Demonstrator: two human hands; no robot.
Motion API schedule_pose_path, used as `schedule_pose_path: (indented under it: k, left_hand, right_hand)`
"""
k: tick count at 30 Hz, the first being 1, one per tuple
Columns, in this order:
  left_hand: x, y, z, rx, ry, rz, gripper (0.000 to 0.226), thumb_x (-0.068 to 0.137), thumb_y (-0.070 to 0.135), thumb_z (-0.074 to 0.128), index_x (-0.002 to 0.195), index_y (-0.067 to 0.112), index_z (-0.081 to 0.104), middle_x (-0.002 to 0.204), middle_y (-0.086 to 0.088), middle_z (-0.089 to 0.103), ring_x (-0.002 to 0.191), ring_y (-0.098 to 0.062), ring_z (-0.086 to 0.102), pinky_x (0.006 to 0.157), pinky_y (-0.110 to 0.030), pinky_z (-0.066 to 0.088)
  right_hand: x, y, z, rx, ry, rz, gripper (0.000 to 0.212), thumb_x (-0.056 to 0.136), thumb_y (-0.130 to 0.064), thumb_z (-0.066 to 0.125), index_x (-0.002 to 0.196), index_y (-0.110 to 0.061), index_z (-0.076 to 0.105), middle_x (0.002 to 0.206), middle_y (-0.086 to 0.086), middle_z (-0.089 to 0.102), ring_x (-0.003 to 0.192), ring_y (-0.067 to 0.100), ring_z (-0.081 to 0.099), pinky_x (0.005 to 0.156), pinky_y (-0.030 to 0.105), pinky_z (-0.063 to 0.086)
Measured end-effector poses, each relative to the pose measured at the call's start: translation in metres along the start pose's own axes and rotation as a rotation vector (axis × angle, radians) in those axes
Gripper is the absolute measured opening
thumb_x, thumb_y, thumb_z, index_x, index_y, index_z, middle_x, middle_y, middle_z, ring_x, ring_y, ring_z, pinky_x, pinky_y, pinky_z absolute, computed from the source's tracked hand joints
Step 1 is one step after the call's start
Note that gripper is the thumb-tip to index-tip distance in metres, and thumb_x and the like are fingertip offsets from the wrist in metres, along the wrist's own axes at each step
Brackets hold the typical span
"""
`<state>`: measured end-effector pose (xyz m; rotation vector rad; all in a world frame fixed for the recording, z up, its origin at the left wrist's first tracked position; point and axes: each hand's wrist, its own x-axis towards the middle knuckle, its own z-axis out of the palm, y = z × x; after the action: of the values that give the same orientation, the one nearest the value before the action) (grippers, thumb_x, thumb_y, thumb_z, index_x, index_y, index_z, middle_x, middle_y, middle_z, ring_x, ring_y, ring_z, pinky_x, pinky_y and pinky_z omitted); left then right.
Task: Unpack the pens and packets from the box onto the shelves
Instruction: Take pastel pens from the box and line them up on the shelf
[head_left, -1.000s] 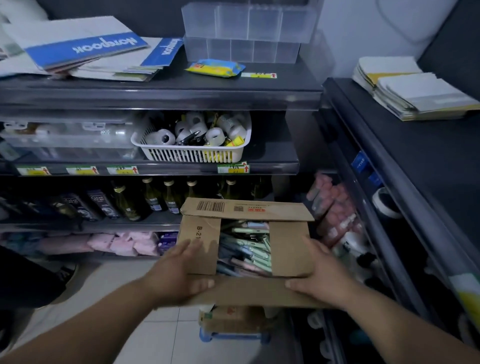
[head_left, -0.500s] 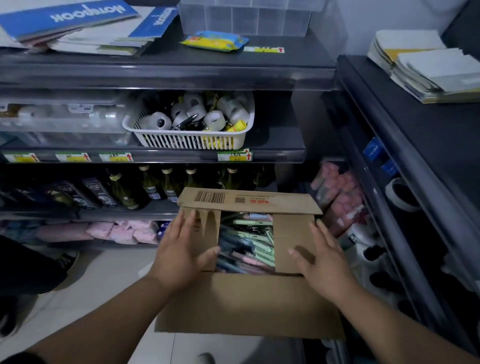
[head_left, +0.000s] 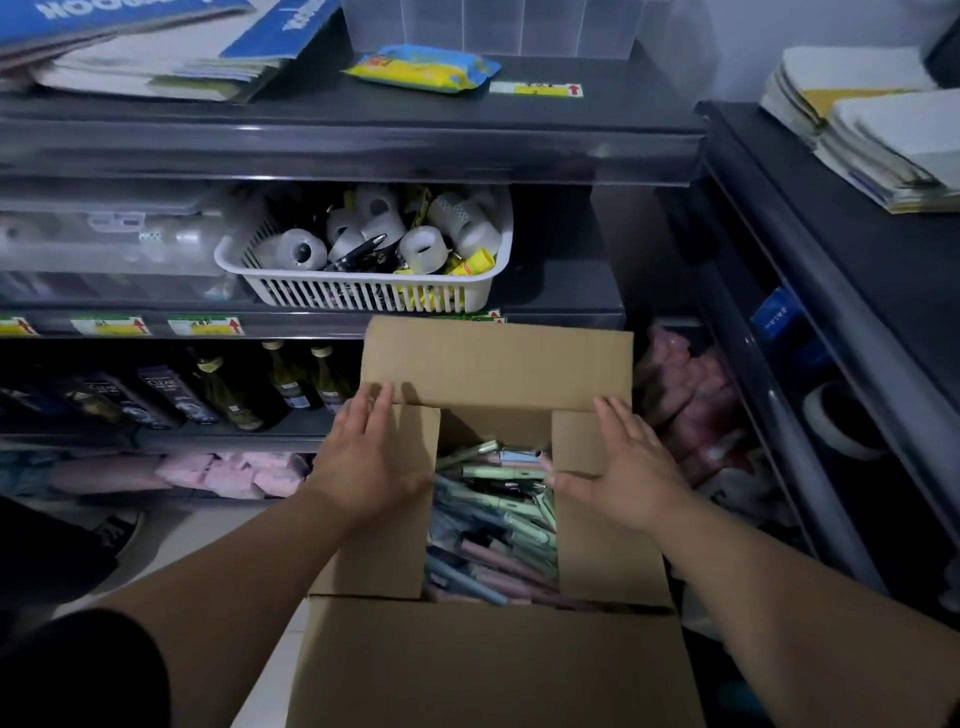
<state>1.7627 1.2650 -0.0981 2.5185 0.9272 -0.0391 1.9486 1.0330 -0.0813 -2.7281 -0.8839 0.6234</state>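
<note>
A white basket (head_left: 363, 300) of tape rolls (head_left: 301, 253) sits up beyond the left hand (head_left: 371, 462), with blue-covered notebooks (head_left: 156, 47) higher still. Dark bottles (head_left: 228, 389) stand to that hand's left, above pink bundles (head_left: 234, 475). Stacked paper pads (head_left: 883, 135) lie high to the right of the right hand (head_left: 631, 467), and a large tape ring (head_left: 839, 421) lies lower.

A shop: stocked shelves (head_left: 332, 140) edged with price labels (head_left: 205, 326).
</note>
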Motion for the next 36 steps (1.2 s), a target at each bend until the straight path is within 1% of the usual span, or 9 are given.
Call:
schedule_pose_path:
  k: [7, 13, 16, 22, 25, 27, 29, 31, 36]
  left_hand:
    - [0.011, 0.001, 0.017, 0.136, -0.052, -0.051, 0.133, 0.053, 0.083, 0.062, 0.151, 0.024, -0.007, 0.157, 0.001, -0.012, 0.145, -0.025, -0.014, 0.12, -0.04, 0.002]
    - [0.003, 0.012, 0.014, 0.213, -0.063, -0.074, 0.129, 0.057, 0.081, 0.061, 0.15, 0.027, -0.01, 0.158, -0.004, -0.016, 0.145, -0.026, -0.016, 0.119, -0.042, 0.001]
    - [-0.014, 0.024, 0.016, 0.273, -0.003, 0.053, 0.112, 0.068, 0.07, 0.059, 0.151, 0.027, -0.004, 0.16, -0.005, -0.006, 0.146, -0.027, -0.007, 0.118, -0.043, 0.003]
    - [-0.045, 0.055, 0.007, 0.488, -0.184, 0.321, 0.076, 0.085, 0.021, 0.052, 0.152, 0.024, 0.015, 0.161, -0.002, -0.003, 0.147, -0.02, -0.008, 0.116, -0.04, -0.011]
    - [-0.051, 0.065, -0.016, 0.637, -0.247, 0.434, 0.061, 0.087, 0.011, 0.046, 0.146, 0.023, 0.034, 0.156, -0.002, 0.025, 0.145, -0.018, 0.015, 0.116, -0.042, -0.012]
    - [-0.056, 0.073, -0.036, 0.698, -0.247, 0.478, 0.054, 0.087, 0.008, 0.044, 0.139, 0.023, 0.044, 0.14, 0.001, 0.048, 0.134, -0.017, 0.038, 0.116, -0.043, -0.012]
    - [-0.059, 0.08, -0.054, 0.783, -0.233, 0.481, 0.049, 0.087, 0.007, 0.042, 0.133, 0.022, 0.05, 0.118, 0.0, 0.063, 0.117, -0.02, 0.053, 0.117, -0.043, -0.009]
    - [-0.062, 0.082, -0.069, 0.852, -0.198, 0.442, 0.038, 0.09, 0.009, 0.041, 0.122, 0.021, 0.058, 0.108, -0.001, 0.066, 0.11, -0.022, 0.057, 0.119, -0.043, -0.002]
    - [-0.068, 0.054, -0.076, 0.843, -0.149, 0.245, 0.029, 0.092, 0.029, 0.049, 0.117, 0.016, 0.056, 0.12, -0.002, 0.061, 0.116, -0.023, 0.052, 0.101, -0.033, 0.03]
  right_hand:
    - [0.017, -0.007, 0.003, -0.016, -0.043, 0.057, 0.138, 0.047, -0.094, 0.05, 0.154, -0.02, 0.004, 0.162, -0.008, -0.003, 0.148, 0.02, -0.007, 0.119, 0.032, 0.005]
    - [0.005, -0.02, 0.005, -0.081, -0.075, 0.097, 0.141, 0.051, -0.09, 0.056, 0.153, -0.02, -0.012, 0.16, -0.005, -0.02, 0.146, 0.019, -0.02, 0.118, 0.043, 0.0]
    - [-0.017, -0.027, 0.016, -0.127, -0.027, 0.031, 0.128, 0.064, -0.076, 0.064, 0.153, -0.022, -0.011, 0.16, -0.002, -0.022, 0.147, 0.022, -0.019, 0.118, 0.044, -0.001]
    - [-0.058, -0.037, 0.018, -0.244, -0.028, -0.169, 0.092, 0.081, -0.034, 0.06, 0.154, -0.03, 0.004, 0.161, -0.006, -0.017, 0.147, 0.02, -0.018, 0.116, 0.041, -0.012]
    - [-0.068, -0.041, -0.004, -0.286, -0.005, -0.235, 0.077, 0.084, -0.028, 0.055, 0.153, -0.025, 0.021, 0.162, -0.006, -0.006, 0.148, 0.015, -0.012, 0.117, 0.041, -0.013]
    - [-0.076, -0.043, -0.027, -0.325, 0.032, -0.275, 0.061, 0.088, -0.026, 0.052, 0.147, -0.023, 0.035, 0.163, -0.005, 0.005, 0.148, 0.014, -0.008, 0.118, 0.041, -0.012]
    - [-0.083, -0.043, -0.049, -0.44, 0.041, -0.296, 0.046, 0.095, -0.025, 0.042, 0.141, -0.019, 0.045, 0.161, -0.001, 0.018, 0.149, 0.015, -0.002, 0.117, 0.041, -0.012]
    - [-0.089, -0.039, -0.067, -0.6, -0.009, -0.26, 0.046, 0.094, -0.02, 0.038, 0.139, -0.014, 0.048, 0.156, 0.004, 0.029, 0.149, 0.02, 0.006, 0.117, 0.044, -0.012]
    - [-0.094, -0.016, -0.07, -0.871, -0.118, -0.085, 0.071, 0.083, -0.03, 0.058, 0.145, -0.004, 0.035, 0.151, 0.016, 0.032, 0.143, 0.031, 0.016, 0.116, 0.049, -0.012]
